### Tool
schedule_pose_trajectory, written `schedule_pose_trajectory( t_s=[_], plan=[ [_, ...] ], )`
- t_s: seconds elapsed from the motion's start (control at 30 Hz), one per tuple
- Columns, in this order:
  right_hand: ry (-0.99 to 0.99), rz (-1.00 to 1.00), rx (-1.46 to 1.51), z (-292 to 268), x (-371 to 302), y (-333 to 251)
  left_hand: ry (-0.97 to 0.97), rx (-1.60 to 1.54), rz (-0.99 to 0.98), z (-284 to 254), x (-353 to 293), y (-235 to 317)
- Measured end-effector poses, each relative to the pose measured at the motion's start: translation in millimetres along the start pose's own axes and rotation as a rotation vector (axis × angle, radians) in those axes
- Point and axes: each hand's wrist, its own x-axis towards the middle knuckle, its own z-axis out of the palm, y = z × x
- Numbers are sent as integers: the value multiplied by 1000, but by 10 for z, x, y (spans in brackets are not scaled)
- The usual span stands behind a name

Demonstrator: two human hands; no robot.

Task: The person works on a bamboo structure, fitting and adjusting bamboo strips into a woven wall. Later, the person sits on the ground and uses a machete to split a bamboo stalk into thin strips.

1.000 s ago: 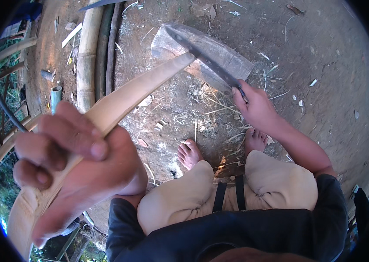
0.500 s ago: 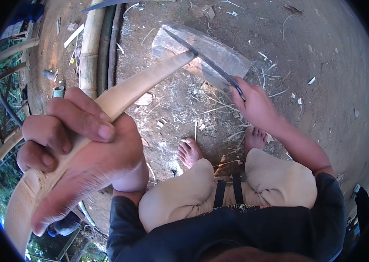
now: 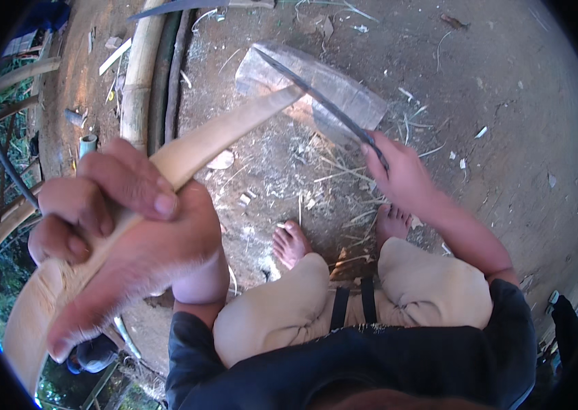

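My left hand (image 3: 190,229) is closed around a long, curved piece of pale carved wood (image 3: 224,133), looming large at the left. From my fist, the wood narrows toward its far end, and its broad end comes out near the lower left rim. In my right hand (image 3: 402,171) is a dark-bladed knife (image 3: 330,106), slanting up and to the left. The blade crosses the wood's narrow tip in this view; whether it touches cannot be made out. Below both, on the dirt, lies a thick wooden block (image 3: 361,96).
A bamboo pole (image 3: 136,102) and dark poles lie along the ground left of the block. A blue-grey blade (image 3: 166,8) rests at the top edge. Shavings and chips litter the dirt around my bare feet (image 3: 292,244). A wooden frame (image 3: 16,219) stands at far left.
The ground and block have shifted slightly left in the picture. My right hand and the knife sit a little lower; both grips look the same.
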Motion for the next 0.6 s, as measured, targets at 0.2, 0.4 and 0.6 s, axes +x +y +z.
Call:
schedule_pose_trajectory(
  t_s=[0.2, 0.4, 0.6],
  plan=[
    [80, -137, -87, 149, -103, 119, 4, 0, -6, 20, -3, 84],
    [-72, 131, -15, 20, 118, 216, 5, -44, -25, -14, -29, 62],
    [111, -38, -22, 63, -53, 151, 54, 8, 2, -24, -53, 67]
  ],
)
